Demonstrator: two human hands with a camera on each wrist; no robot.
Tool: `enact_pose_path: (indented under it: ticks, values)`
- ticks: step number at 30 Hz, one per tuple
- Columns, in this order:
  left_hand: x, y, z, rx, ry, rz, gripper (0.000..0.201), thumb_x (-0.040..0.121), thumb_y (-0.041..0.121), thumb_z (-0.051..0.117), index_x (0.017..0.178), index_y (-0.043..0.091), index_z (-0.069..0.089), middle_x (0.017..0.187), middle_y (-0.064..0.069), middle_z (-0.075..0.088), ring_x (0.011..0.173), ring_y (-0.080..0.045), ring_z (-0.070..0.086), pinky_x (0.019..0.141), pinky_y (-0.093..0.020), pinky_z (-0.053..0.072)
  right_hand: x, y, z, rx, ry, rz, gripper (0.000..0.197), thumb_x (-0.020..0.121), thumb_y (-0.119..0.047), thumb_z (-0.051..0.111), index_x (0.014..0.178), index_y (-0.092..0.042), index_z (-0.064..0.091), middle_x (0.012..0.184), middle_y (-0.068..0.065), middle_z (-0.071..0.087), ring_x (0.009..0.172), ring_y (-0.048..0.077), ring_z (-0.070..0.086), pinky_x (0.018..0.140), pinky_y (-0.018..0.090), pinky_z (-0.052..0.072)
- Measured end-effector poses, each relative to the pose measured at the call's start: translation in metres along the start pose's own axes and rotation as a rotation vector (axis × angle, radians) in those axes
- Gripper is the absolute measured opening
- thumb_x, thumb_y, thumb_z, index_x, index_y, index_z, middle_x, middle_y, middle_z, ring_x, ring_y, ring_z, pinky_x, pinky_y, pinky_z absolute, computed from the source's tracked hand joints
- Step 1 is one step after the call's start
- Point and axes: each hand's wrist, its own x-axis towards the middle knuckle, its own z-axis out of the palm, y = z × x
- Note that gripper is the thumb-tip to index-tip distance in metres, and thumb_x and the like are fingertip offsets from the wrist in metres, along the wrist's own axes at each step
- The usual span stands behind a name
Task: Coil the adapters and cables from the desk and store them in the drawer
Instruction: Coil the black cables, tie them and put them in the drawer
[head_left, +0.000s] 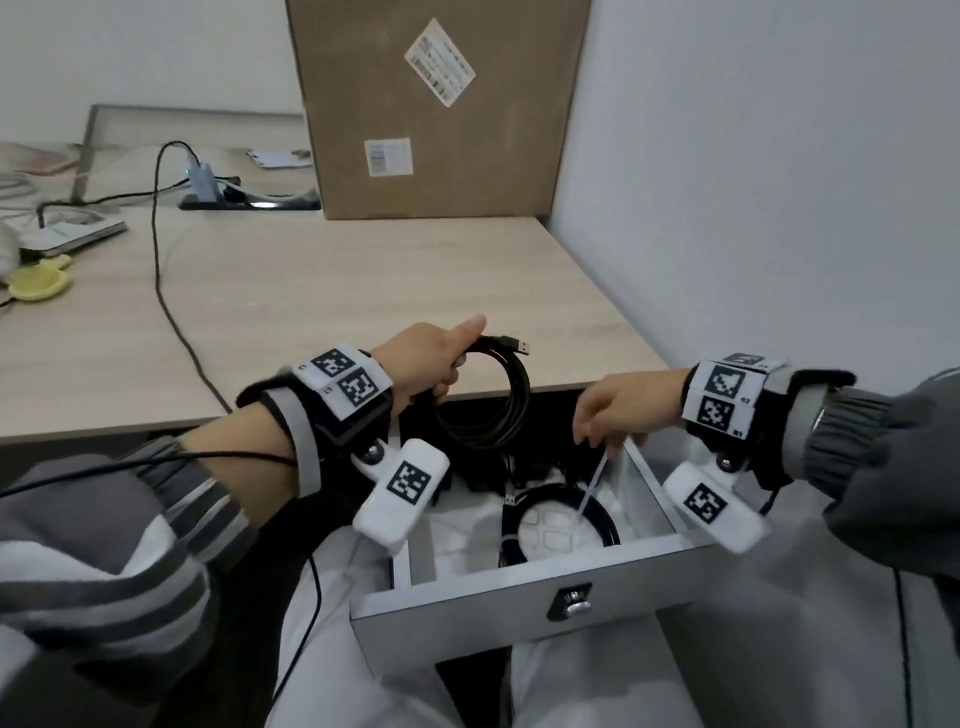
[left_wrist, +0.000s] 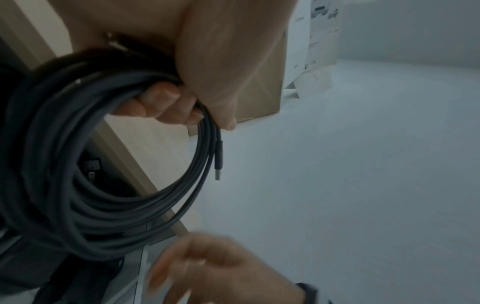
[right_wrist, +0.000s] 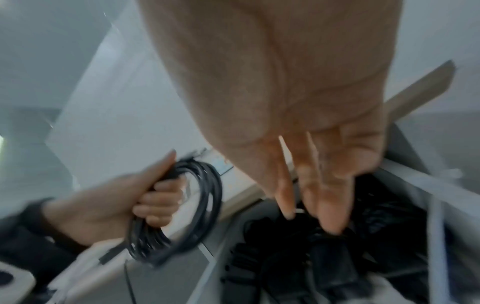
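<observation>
My left hand (head_left: 441, 364) grips a coiled black USB cable (head_left: 511, 410) by its top, just above the desk's front edge and the back of the open grey drawer (head_left: 493, 613). The cable's USB plug (head_left: 519, 344) sticks out to the right past my thumb. The left wrist view shows the fingers (left_wrist: 166, 102) curled through the coil (left_wrist: 78, 205). My right hand (head_left: 608, 415) hovers over the drawer's right side and pinches a thin white tie (head_left: 592, 488) that hangs down. A second coiled black cable (head_left: 608, 525) lies in the drawer, with dark adapters (right_wrist: 337, 257) behind it.
A large cardboard box (head_left: 441, 104) stands at the back of the wooden desk (head_left: 363, 291). A black cable (head_left: 161, 291) runs across the desk from a hub (head_left: 202, 182). A yellow object (head_left: 36, 283) lies far left. A white wall (head_left: 779, 208) closes the right side.
</observation>
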Motion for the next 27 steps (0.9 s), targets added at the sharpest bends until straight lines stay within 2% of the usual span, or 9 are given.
enact_pose_path:
  ticks: [2, 5, 10, 11, 15, 18, 21, 24, 27]
  values:
    - [0.001, -0.001, -0.003, 0.0, 0.03, 0.025, 0.052, 0.093, 0.058, 0.043, 0.061, 0.016, 0.039, 0.042, 0.007, 0.035, 0.038, -0.013, 0.032, 0.053, -0.028, 0.032, 0.009, 0.007, 0.006, -0.132, -0.135, 0.098, 0.02, 0.093, -0.008, 0.048, 0.104, -0.017, 0.062, 0.094, 0.003, 0.068, 0.068, 0.009, 0.066, 0.05, 0.018, 0.042]
    - [0.001, -0.001, -0.002, 0.019, 0.047, 0.043, 0.052, 0.093, 0.058, 0.043, 0.062, 0.017, 0.039, 0.043, 0.007, 0.036, 0.039, -0.013, 0.033, 0.054, -0.027, 0.033, 0.023, 0.009, 0.012, -0.22, -0.183, 0.19, 0.035, 0.093, -0.006, 0.049, 0.125, -0.018, 0.055, 0.105, 0.011, 0.07, 0.065, 0.011, 0.066, 0.049, 0.017, 0.046]
    - [0.001, -0.01, 0.004, 0.017, 0.031, 0.033, 0.053, 0.092, 0.058, 0.044, 0.061, 0.015, 0.039, 0.043, 0.006, 0.035, 0.041, -0.016, 0.033, 0.053, -0.026, 0.037, 0.047, 0.012, 0.017, -0.289, -0.238, 0.269, 0.056, 0.087, -0.001, 0.061, 0.139, -0.014, 0.043, 0.118, 0.017, 0.064, 0.067, 0.016, 0.062, 0.063, 0.026, 0.054]
    - [0.001, -0.012, 0.004, 0.018, 0.028, 0.032, 0.054, 0.092, 0.058, 0.044, 0.061, 0.015, 0.039, 0.042, 0.006, 0.035, 0.041, -0.016, 0.033, 0.053, -0.026, 0.037, 0.05, 0.013, 0.017, -0.302, -0.249, 0.28, 0.058, 0.086, -0.002, 0.063, 0.139, -0.013, 0.042, 0.119, 0.018, 0.064, 0.07, 0.017, 0.061, 0.06, 0.026, 0.054]
    - [0.0, -0.017, 0.006, 0.009, 0.019, 0.027, 0.053, 0.093, 0.057, 0.044, 0.06, 0.015, 0.038, 0.043, 0.005, 0.034, 0.04, -0.015, 0.033, 0.051, -0.025, 0.037, 0.053, 0.012, 0.014, -0.337, -0.283, 0.326, 0.043, 0.085, -0.005, 0.065, 0.127, -0.001, 0.055, 0.105, 0.014, 0.066, 0.067, 0.017, 0.061, 0.042, 0.018, 0.049]
    - [0.001, -0.017, 0.006, -0.009, 0.031, 0.02, 0.052, 0.094, 0.055, 0.045, 0.061, 0.015, 0.039, 0.045, 0.004, 0.034, 0.04, -0.015, 0.032, 0.049, -0.024, 0.037, 0.053, 0.013, 0.012, -0.394, -0.31, 0.336, 0.032, 0.083, -0.011, 0.068, 0.112, 0.001, 0.066, 0.097, 0.013, 0.069, 0.071, 0.019, 0.063, 0.045, 0.018, 0.049]
    - [0.002, -0.017, 0.005, -0.016, 0.046, 0.015, 0.052, 0.093, 0.055, 0.045, 0.062, 0.014, 0.04, 0.044, 0.004, 0.036, 0.04, -0.015, 0.034, 0.049, -0.024, 0.037, 0.053, 0.017, 0.015, -0.413, -0.309, 0.322, 0.03, 0.082, -0.015, 0.069, 0.109, -0.002, 0.069, 0.091, 0.009, 0.071, 0.073, 0.018, 0.065, 0.054, 0.019, 0.05]
    - [0.002, -0.017, 0.005, -0.025, 0.063, 0.012, 0.052, 0.093, 0.055, 0.046, 0.063, 0.014, 0.041, 0.042, 0.005, 0.037, 0.04, -0.015, 0.034, 0.049, -0.024, 0.038, 0.047, 0.014, 0.014, -0.361, -0.216, 0.303, 0.025, 0.083, -0.013, 0.068, 0.106, -0.002, 0.07, 0.086, 0.009, 0.071, 0.072, 0.017, 0.065, 0.049, 0.018, 0.049]
    - [0.0, -0.017, 0.004, -0.051, 0.092, 0.006, 0.052, 0.093, 0.056, 0.045, 0.063, 0.013, 0.042, 0.043, 0.004, 0.037, 0.041, -0.015, 0.034, 0.05, -0.024, 0.037, 0.038, 0.007, 0.009, -0.297, 0.007, 0.219, 0.02, 0.079, -0.009, 0.071, 0.098, 0.0, 0.072, 0.08, 0.008, 0.07, 0.066, 0.015, 0.064, 0.044, 0.016, 0.047]
